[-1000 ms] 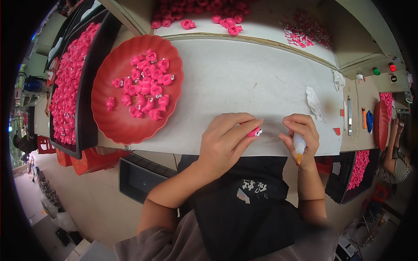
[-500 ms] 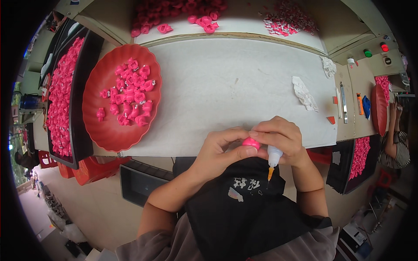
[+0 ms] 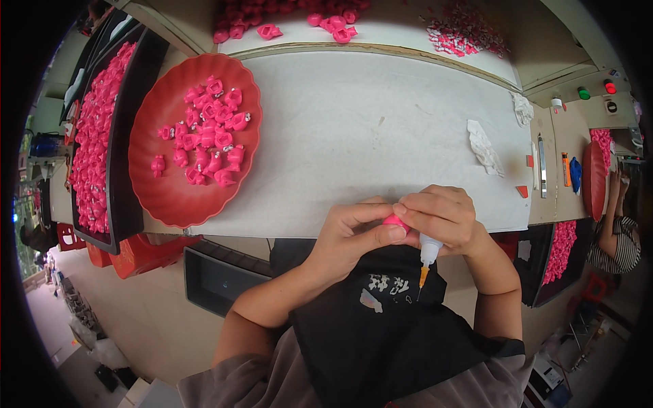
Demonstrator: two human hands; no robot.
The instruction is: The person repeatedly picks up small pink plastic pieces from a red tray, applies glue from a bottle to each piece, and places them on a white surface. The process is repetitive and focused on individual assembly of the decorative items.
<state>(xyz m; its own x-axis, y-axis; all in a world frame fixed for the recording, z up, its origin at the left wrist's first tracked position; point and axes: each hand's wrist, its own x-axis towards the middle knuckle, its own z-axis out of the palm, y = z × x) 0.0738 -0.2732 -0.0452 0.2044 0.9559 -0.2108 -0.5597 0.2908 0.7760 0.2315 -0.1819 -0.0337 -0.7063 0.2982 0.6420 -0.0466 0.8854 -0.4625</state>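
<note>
Between the thumb and fingers of my left hand (image 3: 348,236) is a small glossy pink plastic piece (image 3: 395,221), mostly covered by fingers. My right hand (image 3: 443,212) presses its fingertips to the top of this same piece. Tucked in that right hand is a white glue bottle (image 3: 429,250) with an orange needle tip (image 3: 423,277) pointing down toward my dark apron, away from the piece. Both hands are closed and meet at the front edge of the white-covered table (image 3: 326,136). What the right fingertips pinch on the piece is hidden.
Left on the table, a red scalloped tray (image 3: 146,146) holds several pink figures (image 3: 207,132). Beyond it stands a black bin (image 3: 126,136) of pink pieces. A shelf at the back bears more pink parts (image 3: 469,34). Crumpled tissue (image 3: 484,146) lies at right.
The whole view has shifted slightly, so the tray and shelf sit higher. Both hands keep their hold on the pink piece and bottle, with only small finger movement.
</note>
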